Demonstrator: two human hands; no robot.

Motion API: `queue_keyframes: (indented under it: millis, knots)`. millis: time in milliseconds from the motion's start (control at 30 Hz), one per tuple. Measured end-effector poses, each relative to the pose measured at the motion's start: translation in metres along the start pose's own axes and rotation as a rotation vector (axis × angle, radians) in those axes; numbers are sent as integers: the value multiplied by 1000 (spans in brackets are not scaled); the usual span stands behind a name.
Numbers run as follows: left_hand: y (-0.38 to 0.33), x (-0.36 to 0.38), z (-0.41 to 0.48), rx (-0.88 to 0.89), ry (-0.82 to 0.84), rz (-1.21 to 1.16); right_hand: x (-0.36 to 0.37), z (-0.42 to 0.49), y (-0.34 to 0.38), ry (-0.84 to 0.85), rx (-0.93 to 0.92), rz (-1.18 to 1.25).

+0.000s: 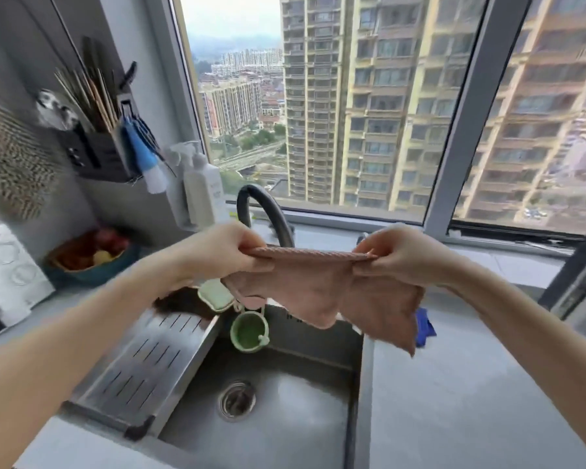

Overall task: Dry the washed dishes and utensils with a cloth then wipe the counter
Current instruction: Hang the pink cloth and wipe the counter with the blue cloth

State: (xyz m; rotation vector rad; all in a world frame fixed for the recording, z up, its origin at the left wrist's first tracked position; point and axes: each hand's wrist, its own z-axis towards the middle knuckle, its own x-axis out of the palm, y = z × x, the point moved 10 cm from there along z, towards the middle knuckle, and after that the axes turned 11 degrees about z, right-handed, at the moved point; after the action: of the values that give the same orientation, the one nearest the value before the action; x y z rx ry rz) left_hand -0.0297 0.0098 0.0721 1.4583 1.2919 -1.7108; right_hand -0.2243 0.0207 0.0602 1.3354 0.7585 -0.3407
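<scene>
- Left hand [229, 250] and right hand [394, 255] each pinch a top corner of a soft, ribbed pink cloth [322, 292], stretched taut above the stainless steel sink [285, 394].
- No dishes show in the sink; drying seems finished or unstarted.
- The smooth grey counter [460, 384] likely awaits wiping.

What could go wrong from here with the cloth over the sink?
1. The left hand and right hand only pinch the top edge of the pink cloth; a slip likely drops it into the sink.
2. Its loose lower corners hang near the green cup and could snag it.
</scene>
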Motion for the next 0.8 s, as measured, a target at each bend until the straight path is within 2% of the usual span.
queue_keyframes:
  millis: [100,267,333,400,467,500,567,633,700,733,800]
  knots:
    - [52,-31,3,-15,25,-93,-5,32,13,37,81,109]
    - [113,-84,24,-44,63,-315,-16,92,56,27,114,369]
    - [135,-92,46,-115,102,-430,-32,131,61,-97,127,436]
    - [158,-90,75,-210,57,-435,-50,170,55,-289,154,298]
    - [175,-90,101,-297,-119,-306,-53,193,52,-422,221,-137]
    - [176,-91,109,-320,-229,-220,-45,197,53,-443,228,-272]
    - [151,-90,108,-249,-426,-70,-19,197,57,-438,140,-240]
    - [100,-83,97,11,-577,62,-3,178,66,-455,7,-138]
    - [56,-63,89,248,-560,183,-11,144,64,-538,-64,-38]
    - [45,-50,90,296,-506,262,-20,123,56,-589,-72,15]
    - [35,-27,92,222,-439,524,-41,75,23,-715,-33,91]
